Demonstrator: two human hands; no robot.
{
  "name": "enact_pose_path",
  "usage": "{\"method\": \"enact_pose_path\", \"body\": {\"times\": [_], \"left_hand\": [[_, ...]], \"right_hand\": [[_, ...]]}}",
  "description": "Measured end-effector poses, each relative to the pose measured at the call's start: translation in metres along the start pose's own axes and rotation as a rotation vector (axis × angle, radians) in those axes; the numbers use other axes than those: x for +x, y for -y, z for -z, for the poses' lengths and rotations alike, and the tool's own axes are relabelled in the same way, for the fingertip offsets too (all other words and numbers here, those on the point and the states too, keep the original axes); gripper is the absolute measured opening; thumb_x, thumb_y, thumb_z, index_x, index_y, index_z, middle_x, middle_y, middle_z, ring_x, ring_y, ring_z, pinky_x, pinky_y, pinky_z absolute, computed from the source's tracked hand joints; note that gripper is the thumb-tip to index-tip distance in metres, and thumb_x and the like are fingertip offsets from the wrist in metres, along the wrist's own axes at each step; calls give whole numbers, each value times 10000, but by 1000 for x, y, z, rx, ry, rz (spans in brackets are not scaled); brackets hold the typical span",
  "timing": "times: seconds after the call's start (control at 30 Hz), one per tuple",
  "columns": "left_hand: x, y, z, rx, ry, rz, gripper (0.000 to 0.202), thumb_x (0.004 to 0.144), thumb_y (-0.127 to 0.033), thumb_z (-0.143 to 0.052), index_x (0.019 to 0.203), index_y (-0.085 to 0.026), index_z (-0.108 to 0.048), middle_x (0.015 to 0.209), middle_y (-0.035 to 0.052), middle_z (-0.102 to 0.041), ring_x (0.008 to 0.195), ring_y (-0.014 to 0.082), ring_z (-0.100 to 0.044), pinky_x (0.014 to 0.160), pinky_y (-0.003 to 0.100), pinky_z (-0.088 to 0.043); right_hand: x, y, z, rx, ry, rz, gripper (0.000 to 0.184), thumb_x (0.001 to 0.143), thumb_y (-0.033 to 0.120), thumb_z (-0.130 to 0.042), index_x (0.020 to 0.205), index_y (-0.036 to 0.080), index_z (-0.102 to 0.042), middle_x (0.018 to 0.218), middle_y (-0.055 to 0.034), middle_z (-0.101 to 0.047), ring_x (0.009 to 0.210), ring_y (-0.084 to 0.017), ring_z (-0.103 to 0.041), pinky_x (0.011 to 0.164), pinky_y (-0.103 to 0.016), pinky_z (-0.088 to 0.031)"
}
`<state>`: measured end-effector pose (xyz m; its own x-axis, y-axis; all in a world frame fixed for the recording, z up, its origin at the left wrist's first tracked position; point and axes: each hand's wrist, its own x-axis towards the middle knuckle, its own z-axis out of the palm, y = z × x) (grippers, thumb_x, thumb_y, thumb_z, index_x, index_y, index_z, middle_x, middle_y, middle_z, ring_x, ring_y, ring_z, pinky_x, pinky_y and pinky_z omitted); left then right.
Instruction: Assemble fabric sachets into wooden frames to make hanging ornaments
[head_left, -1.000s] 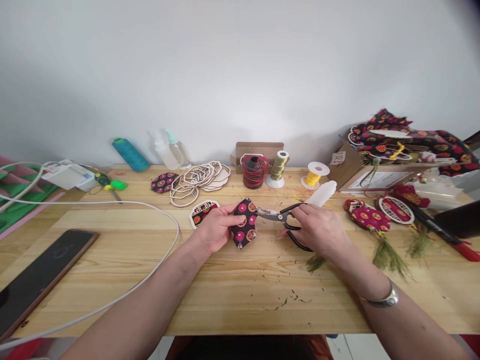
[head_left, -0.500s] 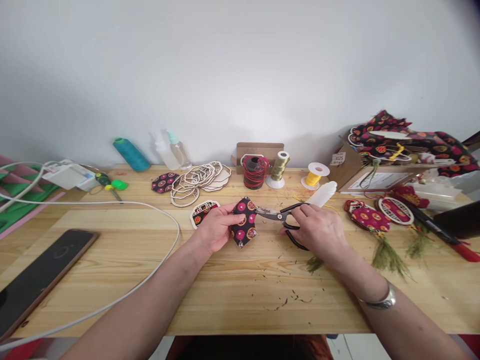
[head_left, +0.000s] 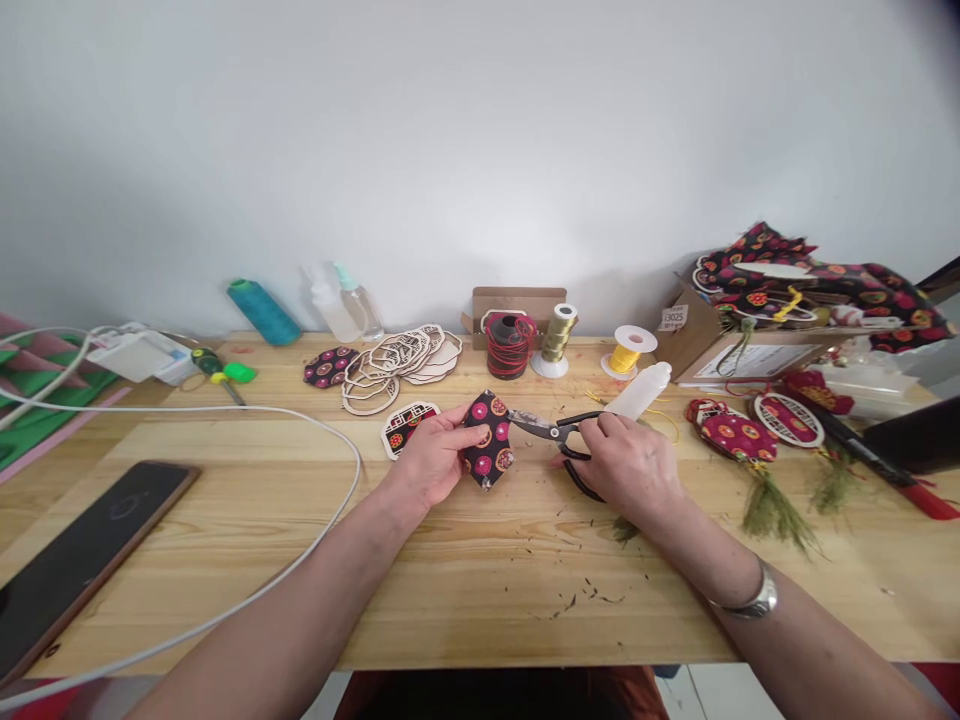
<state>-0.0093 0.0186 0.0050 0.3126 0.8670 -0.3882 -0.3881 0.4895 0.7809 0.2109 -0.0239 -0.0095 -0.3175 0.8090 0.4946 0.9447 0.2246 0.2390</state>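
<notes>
My left hand [head_left: 429, 458] pinches a small piece of black fabric with pink and orange circles [head_left: 489, 440], holding it upright just above the wooden table [head_left: 465, 570]. My right hand [head_left: 628, 464] grips black-handled scissors [head_left: 559, 432], fingers through the loops. The blades point left and meet the upper right edge of the fabric piece. A wooden cut-out with patterned fabric [head_left: 405, 424] lies just behind my left hand.
A phone [head_left: 82, 550] and a white cable [head_left: 300, 540] lie at the left. Wooden cut-outs [head_left: 397, 362], thread spools [head_left: 559, 336], a red cord spool [head_left: 508, 345], a white squeeze bottle [head_left: 642, 390] stand behind. Finished tasselled ornaments [head_left: 739, 440] and a box of fabric [head_left: 787, 290] sit at the right.
Both hands shifted slightly left and away from me with the fabric and scissors. The fabric piece turned a little in my left hand.
</notes>
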Motion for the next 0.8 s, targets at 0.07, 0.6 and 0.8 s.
{"method": "enact_pose_path", "body": {"times": [0.07,0.6,0.8], "left_hand": [[0,1,0,2,-6,-13,280,648,-28,-681,923,-68,-716,747,108,-723,603,207,-682,585,342,-583],[0,8,1,-23,50,-111,324,642,-110,-754,963,-102,-706,781,81,-726,623,205,-689,599,339,-580],[2,5,5,-27,58,-143,307,667,-133,-751,971,-115,-708,792,71,-724,621,196,-688,597,326,-576]], "right_hand": [[0,1,0,11,29,-13,364,766,495,-659,651,151,-637,584,-59,-618,540,-168,-542,504,-292,-172],[3,12,5,17,284,-99,390,832,498,-587,726,133,-674,676,-124,-678,609,-225,-631,508,-306,-181],[11,2,9,116,452,-307,398,885,517,-482,784,169,-648,745,-92,-716,655,-233,-659,515,-303,-196]]}}
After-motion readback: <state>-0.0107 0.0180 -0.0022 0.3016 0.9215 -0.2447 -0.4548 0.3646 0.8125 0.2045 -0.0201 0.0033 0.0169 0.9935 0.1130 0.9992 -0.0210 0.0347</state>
